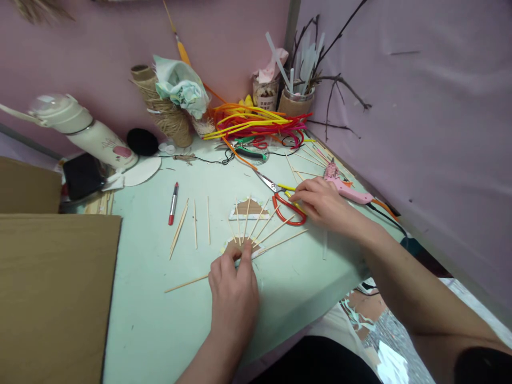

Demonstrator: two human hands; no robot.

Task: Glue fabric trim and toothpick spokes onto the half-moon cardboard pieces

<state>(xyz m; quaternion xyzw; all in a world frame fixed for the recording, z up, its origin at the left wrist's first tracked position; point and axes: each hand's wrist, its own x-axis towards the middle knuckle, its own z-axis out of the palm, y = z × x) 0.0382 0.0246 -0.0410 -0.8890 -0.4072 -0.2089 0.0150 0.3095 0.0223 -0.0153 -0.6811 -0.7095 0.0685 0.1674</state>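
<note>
My left hand (pixel 235 285) presses its curled fingertips onto a small cardboard half-circle (pixel 235 247) with a pale patterned rim. Thin wooden sticks (pixel 274 230) fan out from that piece, and one long stick (pixel 186 284) pokes out to the left of the hand. Part of the cardboard is hidden under the fingers. My right hand (pixel 320 204) curls over the handles of a pair of scissors (pixel 288 209), whose blades point up and left. A second half-circle (pixel 252 208) lies just behind, with stick tips across it.
Loose sticks (pixel 195 224) and a red-tipped marker (pixel 173 204) lie left. A pink glue gun (pixel 348 189) with its cord is right. Behind are pipe cleaners (pixel 252 122), pliers (pixel 252 153), twine (pixel 164 104), a bottle (pixel 96 136) and a branch jar (pixel 296 101). Cardboard (pixel 56 288) covers the left.
</note>
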